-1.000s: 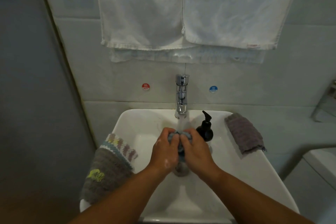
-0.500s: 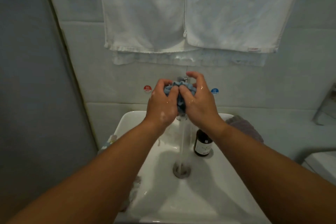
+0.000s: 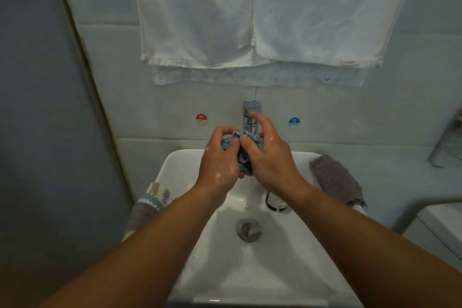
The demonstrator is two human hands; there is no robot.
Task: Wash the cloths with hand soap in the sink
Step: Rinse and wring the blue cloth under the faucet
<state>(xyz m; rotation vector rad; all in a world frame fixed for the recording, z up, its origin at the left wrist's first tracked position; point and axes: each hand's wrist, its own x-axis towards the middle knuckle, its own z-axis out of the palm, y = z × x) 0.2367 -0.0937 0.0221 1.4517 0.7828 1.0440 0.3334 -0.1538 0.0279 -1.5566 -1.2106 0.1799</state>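
A small blue cloth (image 3: 243, 157) is bunched between my two hands, in front of the chrome tap (image 3: 250, 117) and above the white sink (image 3: 307, 252). My left hand (image 3: 220, 157), with soap suds on its back, grips the cloth's left side. My right hand (image 3: 267, 155) pinches the right side with thumb and lower fingers, its index finger raised toward the tap. Water runs down from under the cloth to the drain (image 3: 248, 229). The dark soap bottle (image 3: 275, 201) stands on the sink behind my right wrist, mostly hidden.
A grey-brown cloth (image 3: 336, 179) lies on the sink's right rim. A patterned cloth (image 3: 150, 204) hangs over the left rim. White towels (image 3: 250, 15) hang on the wall above. Red (image 3: 201, 118) and blue (image 3: 294, 121) stickers flank the tap.
My hands lifted the blue cloth from low under the water stream up to the level of the tap. My right index finger has straightened away from the cloth.
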